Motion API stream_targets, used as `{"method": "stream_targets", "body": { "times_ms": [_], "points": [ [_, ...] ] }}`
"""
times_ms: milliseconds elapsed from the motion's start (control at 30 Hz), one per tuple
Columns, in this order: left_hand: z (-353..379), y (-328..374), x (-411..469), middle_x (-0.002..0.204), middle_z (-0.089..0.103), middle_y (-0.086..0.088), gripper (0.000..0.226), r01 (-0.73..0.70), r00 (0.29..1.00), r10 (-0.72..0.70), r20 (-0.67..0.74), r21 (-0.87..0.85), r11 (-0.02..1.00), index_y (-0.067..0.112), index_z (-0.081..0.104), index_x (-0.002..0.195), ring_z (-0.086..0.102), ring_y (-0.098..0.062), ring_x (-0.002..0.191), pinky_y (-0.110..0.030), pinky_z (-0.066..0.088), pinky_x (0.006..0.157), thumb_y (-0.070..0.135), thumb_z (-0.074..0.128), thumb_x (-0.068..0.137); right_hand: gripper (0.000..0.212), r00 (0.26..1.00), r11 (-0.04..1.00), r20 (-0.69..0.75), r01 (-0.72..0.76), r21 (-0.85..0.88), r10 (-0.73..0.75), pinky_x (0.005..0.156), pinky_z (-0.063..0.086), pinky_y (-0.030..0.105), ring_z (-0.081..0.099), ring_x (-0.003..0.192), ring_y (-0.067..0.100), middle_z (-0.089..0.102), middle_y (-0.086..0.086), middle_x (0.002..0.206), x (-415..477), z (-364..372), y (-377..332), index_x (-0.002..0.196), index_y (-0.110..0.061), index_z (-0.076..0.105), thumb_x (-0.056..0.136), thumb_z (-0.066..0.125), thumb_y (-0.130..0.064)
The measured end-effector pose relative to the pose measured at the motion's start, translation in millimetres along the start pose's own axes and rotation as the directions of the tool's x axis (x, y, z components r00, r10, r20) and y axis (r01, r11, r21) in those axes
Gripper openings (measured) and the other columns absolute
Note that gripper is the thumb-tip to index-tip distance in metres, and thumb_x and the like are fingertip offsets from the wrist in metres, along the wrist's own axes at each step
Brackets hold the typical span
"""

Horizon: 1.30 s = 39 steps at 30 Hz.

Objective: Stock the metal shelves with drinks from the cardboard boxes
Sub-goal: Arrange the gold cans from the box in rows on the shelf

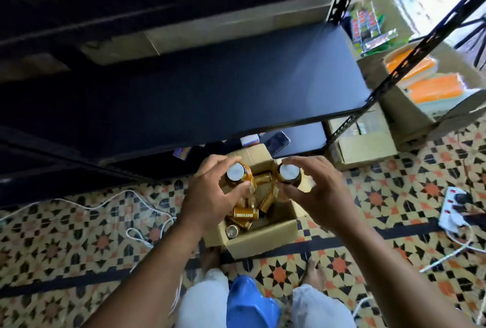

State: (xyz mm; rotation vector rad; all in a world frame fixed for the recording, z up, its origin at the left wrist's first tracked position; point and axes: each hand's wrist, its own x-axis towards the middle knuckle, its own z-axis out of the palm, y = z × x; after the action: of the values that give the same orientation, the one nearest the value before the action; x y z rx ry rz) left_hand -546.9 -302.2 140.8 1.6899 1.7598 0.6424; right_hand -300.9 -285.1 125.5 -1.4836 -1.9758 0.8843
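Here the left grip (213, 196) clasps one gold can (236, 173), the right grip (317, 193) a second can (289, 172), fingers (234, 192) hiding both labels.

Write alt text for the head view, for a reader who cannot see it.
The left hand grips a gold can and the right hand grips a second can, both above an open cardboard box of more cans on patterned floor tiles. A black metal shelf stands just ahead.

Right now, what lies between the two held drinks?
In the head view, another gold drink lies on its side in the open cardboard box, between the left-hand drink and right-hand drink.
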Motion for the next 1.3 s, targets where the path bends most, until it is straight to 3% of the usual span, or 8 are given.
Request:
{"method": "stream_targets", "body": {
  "times_ms": [100, 267, 367, 433, 567, 733, 1033, 1300],
  "points": [
    [-56, 51, -6, 0.119, 0.057, 0.011, 0.053, -0.045, 0.997, 0.046, -0.056, 0.026, 0.999, 0.025, 0.066, 0.129, 0.057, -0.008, 0.110, -0.026, 0.049, 0.097, 0.041, 0.079, 0.081, 0.048, 0.997, 0.995, -0.026, 0.064, -0.077, -0.066, 0.083, 0.048, 0.027, 0.056, 0.101, 0.005, 0.063, -0.020, 0.113, 10, -49, -57, 0.128, -0.027, 0.067, 0.083, 0.076, -0.042],
    [-133, 116, -24, 0.117, 0.060, 0.012, 0.050, -0.108, 0.972, 0.122, -0.201, 0.075, 0.991, 0.021, 0.067, 0.127, 0.055, 0.000, 0.107, -0.004, 0.036, 0.094, 0.029, 0.084, 0.081, 0.048, 0.983, 0.988, -0.099, 0.153, -0.013, -0.154, 0.082, 0.047, 0.020, 0.057, 0.093, 0.005, 0.051, -0.041, 0.102, 24, -113, -126, 0.126, -0.030, 0.070, 0.081, 0.087, -0.032],
    [-165, 145, -37, 0.119, 0.058, 0.017, 0.050, -0.105, 0.958, 0.128, -0.258, 0.101, 0.989, 0.026, 0.064, 0.130, 0.053, 0.000, 0.111, -0.004, 0.034, 0.094, 0.034, 0.081, 0.083, 0.050, 0.963, 0.969, -0.110, 0.243, -0.039, -0.245, 0.086, 0.052, 0.033, 0.057, 0.102, 0.008, 0.060, -0.030, 0.109, 32, -141, -163, 0.128, -0.032, 0.069, 0.081, 0.087, -0.029],
    [-184, 163, -44, 0.118, 0.057, 0.021, 0.050, -0.096, 0.942, 0.118, -0.313, 0.085, 0.992, 0.030, 0.063, 0.132, 0.052, 0.002, 0.112, -0.006, 0.034, 0.095, 0.037, 0.079, 0.085, 0.049, 0.948, 0.956, -0.125, 0.289, -0.055, -0.294, 0.086, 0.049, 0.032, 0.058, 0.104, 0.010, 0.063, -0.022, 0.110, 39, -157, -189, 0.128, -0.031, 0.069, 0.082, 0.086, -0.029],
    [-223, 186, -48, 0.115, 0.061, 0.018, 0.048, -0.115, 0.906, 0.131, -0.403, 0.064, 0.991, 0.030, 0.064, 0.131, 0.056, -0.001, 0.108, -0.020, 0.044, 0.096, 0.037, 0.078, 0.085, 0.044, 0.913, 0.921, -0.125, 0.378, -0.092, -0.388, 0.086, 0.048, 0.030, 0.061, 0.097, 0.011, 0.051, -0.036, 0.095, 57, -176, -238, 0.123, -0.031, 0.071, 0.081, 0.086, -0.029],
    [-277, 183, -42, 0.115, 0.063, 0.016, 0.048, -0.148, 0.865, 0.163, -0.475, 0.068, 0.987, 0.025, 0.064, 0.131, 0.058, 0.001, 0.108, -0.013, 0.045, 0.092, 0.036, 0.077, 0.087, 0.043, 0.901, 0.902, -0.069, 0.421, -0.094, -0.427, 0.087, 0.053, 0.037, 0.061, 0.089, 0.011, 0.058, -0.020, 0.092, 92, -169, -295, 0.124, -0.038, 0.068, 0.083, 0.080, -0.036],
    [-381, 135, 16, 0.119, 0.062, 0.012, 0.046, -0.153, 0.834, 0.217, -0.507, 0.166, 0.974, 0.025, 0.064, 0.131, 0.057, -0.009, 0.115, -0.037, 0.050, 0.101, 0.036, 0.075, 0.088, 0.043, 0.918, 0.930, -0.145, 0.367, -0.038, -0.368, 0.080, 0.057, 0.039, 0.062, 0.085, 0.013, 0.067, -0.011, 0.103, 171, -105, -368, 0.126, -0.046, 0.062, 0.085, 0.077, -0.044],
    [-405, 102, 79, 0.130, 0.064, 0.005, 0.047, -0.173, 0.877, 0.206, -0.433, 0.116, 0.978, 0.021, 0.063, 0.135, 0.058, -0.012, 0.121, -0.036, 0.050, 0.103, 0.031, 0.073, 0.091, 0.044, 0.935, 0.955, -0.194, 0.286, -0.083, -0.296, 0.087, 0.056, 0.037, 0.064, 0.096, 0.019, 0.071, -0.008, 0.114, 232, -69, -395, 0.130, -0.040, 0.064, 0.087, 0.076, -0.040]
  ]
}}
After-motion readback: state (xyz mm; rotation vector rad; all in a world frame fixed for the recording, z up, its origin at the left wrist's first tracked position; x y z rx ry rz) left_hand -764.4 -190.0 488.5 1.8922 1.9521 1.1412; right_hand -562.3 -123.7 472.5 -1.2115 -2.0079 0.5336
